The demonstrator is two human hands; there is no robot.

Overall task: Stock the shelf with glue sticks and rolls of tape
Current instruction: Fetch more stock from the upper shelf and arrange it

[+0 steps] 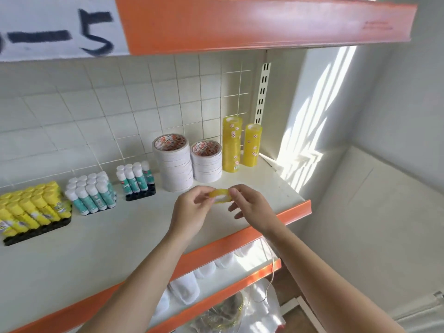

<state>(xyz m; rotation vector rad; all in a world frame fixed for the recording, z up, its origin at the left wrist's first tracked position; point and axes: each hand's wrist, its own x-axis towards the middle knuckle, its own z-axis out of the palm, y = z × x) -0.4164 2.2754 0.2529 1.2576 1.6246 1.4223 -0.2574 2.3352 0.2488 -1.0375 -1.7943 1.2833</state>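
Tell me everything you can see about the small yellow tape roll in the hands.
The small yellow tape roll is a thin translucent ring, glossy like plastic, with a pale open centre. It is held tilted above the shelf, in front of the white tape stacks. The left hand and right hand pinch its opposite edges.

A white sign [60,27] with a dark, blurred dash and "5" hangs at the upper left, against the orange front of an upper shelf [264,22]. A white wire grid panel [120,111] forms the back wall, with a slotted upright rail [262,92] at its right end. On the lower shelf [228,272] lie white wrapped items, and crumpled clear plastic bags [228,313] sit below, with striped sunlight on the right-hand wall [396,140].
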